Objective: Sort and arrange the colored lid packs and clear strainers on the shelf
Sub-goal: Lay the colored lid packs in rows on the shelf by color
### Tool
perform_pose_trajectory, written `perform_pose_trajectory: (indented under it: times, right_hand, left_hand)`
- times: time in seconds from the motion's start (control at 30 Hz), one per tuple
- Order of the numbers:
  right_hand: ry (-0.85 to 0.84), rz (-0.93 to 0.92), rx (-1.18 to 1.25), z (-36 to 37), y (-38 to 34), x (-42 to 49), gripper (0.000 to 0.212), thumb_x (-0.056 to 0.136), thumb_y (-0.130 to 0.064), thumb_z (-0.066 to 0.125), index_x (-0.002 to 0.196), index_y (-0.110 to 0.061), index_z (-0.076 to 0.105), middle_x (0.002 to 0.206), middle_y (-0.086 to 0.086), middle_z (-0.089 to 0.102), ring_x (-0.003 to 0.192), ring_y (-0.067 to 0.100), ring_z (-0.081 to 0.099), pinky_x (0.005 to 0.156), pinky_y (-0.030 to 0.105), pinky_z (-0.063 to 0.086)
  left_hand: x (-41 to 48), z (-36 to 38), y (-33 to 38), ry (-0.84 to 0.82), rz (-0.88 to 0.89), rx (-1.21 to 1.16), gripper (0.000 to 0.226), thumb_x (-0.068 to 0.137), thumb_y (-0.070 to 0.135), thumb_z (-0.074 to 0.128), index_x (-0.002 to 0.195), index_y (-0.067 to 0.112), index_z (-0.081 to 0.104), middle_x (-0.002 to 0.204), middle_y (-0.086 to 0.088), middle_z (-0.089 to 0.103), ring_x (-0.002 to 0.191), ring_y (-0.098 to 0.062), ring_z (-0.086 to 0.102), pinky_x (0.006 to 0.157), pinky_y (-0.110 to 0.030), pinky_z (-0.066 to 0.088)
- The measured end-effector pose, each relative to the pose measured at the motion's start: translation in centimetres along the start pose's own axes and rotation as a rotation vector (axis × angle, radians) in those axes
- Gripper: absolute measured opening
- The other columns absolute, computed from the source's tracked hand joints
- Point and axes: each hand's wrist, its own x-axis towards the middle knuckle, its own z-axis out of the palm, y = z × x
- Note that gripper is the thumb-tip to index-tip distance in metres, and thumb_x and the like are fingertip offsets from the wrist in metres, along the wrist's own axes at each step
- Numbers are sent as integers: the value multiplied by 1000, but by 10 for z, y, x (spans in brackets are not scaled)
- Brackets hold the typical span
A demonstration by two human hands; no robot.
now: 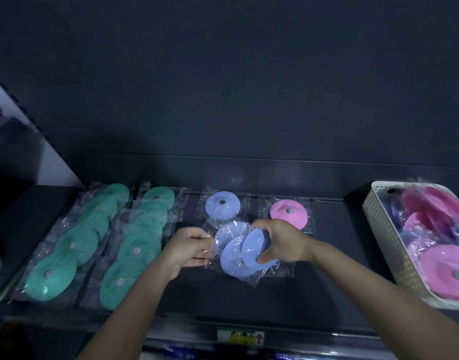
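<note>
On the dark shelf (314,302), two rows of green lid packs (67,245) lie overlapping at the left, the second row (134,245) beside the first. A single blue lid pack (222,205) lies at the back middle, a pink lid pack (288,213) to its right. My right hand (283,242) grips a bunch of blue lid packs (236,255) just above the shelf. My left hand (189,246) pinches the clear wrapper at the bunch's left edge. No clear strainers are visible.
A white perforated basket (386,237) stands at the right end of the shelf, tilted, holding several pink and blue lid packs. A price label (240,336) sits on the shelf's front rail. A dark back panel rises behind.
</note>
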Motion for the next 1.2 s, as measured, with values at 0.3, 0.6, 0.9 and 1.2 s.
perform_pose_trajectory:
  times: [0.3, 0.6, 0.9, 1.2]
  right_hand:
    - [167, 22, -30, -5, -6, 17, 32, 72, -17, 77, 95, -6, 56, 70, -5, 51, 64, 10, 47, 61, 25, 38]
    - [134, 74, 121, 11, -2, 38, 30, 70, -22, 80, 82, -20, 53, 76, -5, 54, 69, 11, 51, 64, 26, 41]
    - [71, 111, 166, 15, 2, 42, 35, 61, -35, 80, 79, -20, 53, 77, -5, 55, 70, 10, 51, 67, 29, 42]
    - [67, 149, 204, 15, 3, 46, 32, 70, -23, 81, 77, -26, 50, 74, -11, 52, 67, 3, 50, 62, 18, 39]
  left_hand:
    - [26, 7, -8, 300, 20, -338, 10, 89, -6, 56, 80, -3, 57, 76, -20, 64, 68, -24, 64, 56, -22, 58]
    - [54, -5, -2, 419, 283, 491, 12, 85, 2, 56, 95, 4, 62, 87, -2, 67, 82, -20, 63, 73, -25, 45]
    - [68, -15, 7, 438, 286, 711, 16, 86, 10, 56, 75, 4, 67, 85, -10, 72, 84, -28, 65, 73, -32, 46]
    - [69, -14, 14, 421, 174, 709, 31, 85, 26, 61, 64, 3, 62, 73, -18, 68, 76, -32, 64, 63, -34, 45]
